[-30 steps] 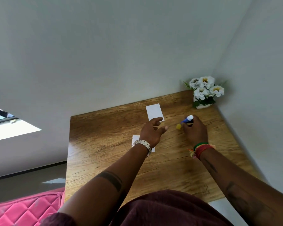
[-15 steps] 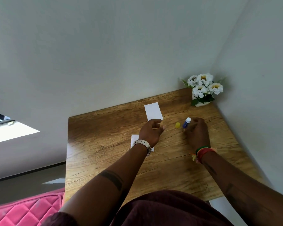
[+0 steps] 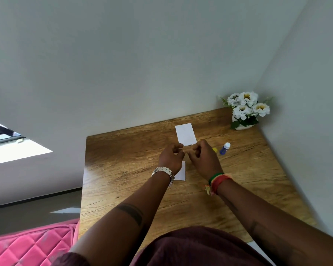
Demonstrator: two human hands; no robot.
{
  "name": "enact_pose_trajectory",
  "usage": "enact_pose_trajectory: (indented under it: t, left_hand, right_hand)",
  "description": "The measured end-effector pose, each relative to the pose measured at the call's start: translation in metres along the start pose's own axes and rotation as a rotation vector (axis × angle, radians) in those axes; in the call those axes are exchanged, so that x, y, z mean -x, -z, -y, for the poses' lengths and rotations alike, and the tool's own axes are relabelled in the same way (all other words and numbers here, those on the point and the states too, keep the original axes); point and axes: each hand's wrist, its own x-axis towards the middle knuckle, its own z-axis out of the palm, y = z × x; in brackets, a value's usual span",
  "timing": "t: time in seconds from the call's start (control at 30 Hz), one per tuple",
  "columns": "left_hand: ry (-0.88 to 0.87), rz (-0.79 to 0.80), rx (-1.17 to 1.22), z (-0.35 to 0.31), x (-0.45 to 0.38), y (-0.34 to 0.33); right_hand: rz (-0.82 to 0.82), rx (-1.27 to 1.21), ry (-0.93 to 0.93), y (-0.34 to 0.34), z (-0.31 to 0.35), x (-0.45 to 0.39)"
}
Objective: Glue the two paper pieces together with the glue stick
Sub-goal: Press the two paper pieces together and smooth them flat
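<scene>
Both hands hover over the desk (image 3: 123,169), the left hand (image 3: 170,160) and right hand (image 3: 203,160) with fingers loosely curled, grasping nothing. The far paper (image 3: 186,134) lies just beyond the fingertips, the near paper (image 3: 181,172) under the wrists, and the uncapped glue stick (image 3: 225,148) right of the right hand. The person would do well to lift the far paper by its near edge, keeping it flat.

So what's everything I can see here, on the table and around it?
paper pieces: two, white; one toward the table's far edge, one nearer, partly under the left wrist
glue stick: one, blue with white end, standing right of the hands
cap: one, yellow, beside the glue stick
flowers: one bunch, white, in a white pot, far right corner
table: one, brown wood grain
cushion: one, pink quilted, lower left
left hand: watch on wrist, fingers curled, above the table
right hand: red and green bands on wrist, fingers curled, close to the left
</scene>
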Motion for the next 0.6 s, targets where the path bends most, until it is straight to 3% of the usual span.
enact_pose_trajectory:
  t: [0.4, 0.6]
  left_hand:
    - [0.069, -0.048, -0.020, 0.024, -0.031, 0.013]
    - [0.101, -0.059, -0.001, 0.030, -0.039, 0.012]
  right_hand:
    - [0.215, 0.464, 0.163, -0.032, -0.004, -0.046]
    - [0.299, 0.603, 0.148, -0.037, -0.007, -0.053]
